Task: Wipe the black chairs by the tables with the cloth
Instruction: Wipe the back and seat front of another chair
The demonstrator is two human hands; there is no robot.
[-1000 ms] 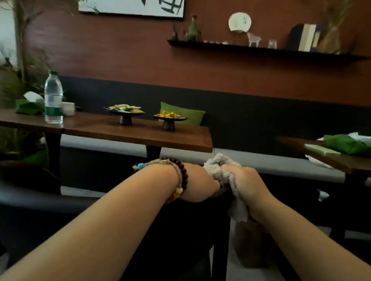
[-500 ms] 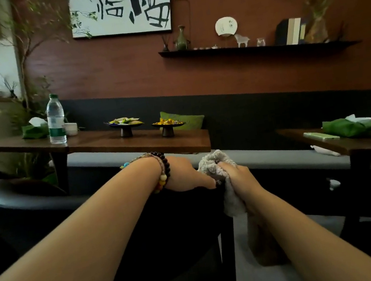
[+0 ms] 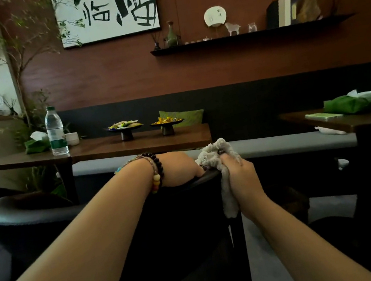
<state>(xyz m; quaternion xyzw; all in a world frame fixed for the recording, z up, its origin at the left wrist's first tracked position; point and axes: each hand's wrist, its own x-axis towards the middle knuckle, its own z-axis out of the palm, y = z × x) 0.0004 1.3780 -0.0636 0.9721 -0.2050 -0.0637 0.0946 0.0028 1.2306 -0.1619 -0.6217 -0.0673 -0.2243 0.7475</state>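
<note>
A black curved chair (image 3: 33,213) stands right in front of me, its rim running from the left to a right end by my hands. My left hand (image 3: 180,168), with bead bracelets on the wrist, grips the top rim near that right end. My right hand (image 3: 239,173) holds a bunched off-white cloth (image 3: 213,155) against the chair's right end; a tail of cloth hangs down along the edge. Another dark chair shows at the lower right, mostly hidden.
A wooden table (image 3: 132,146) behind the chair bears a water bottle (image 3: 55,131), a cup and two small dishes on stands. A second table (image 3: 358,117) at the right holds a green bundle. A grey bench (image 3: 289,143) runs along the wall.
The view has risen and levelled. Both hands stay on the chair's right end; the right hand with the cloth has slid slightly down the edge.
</note>
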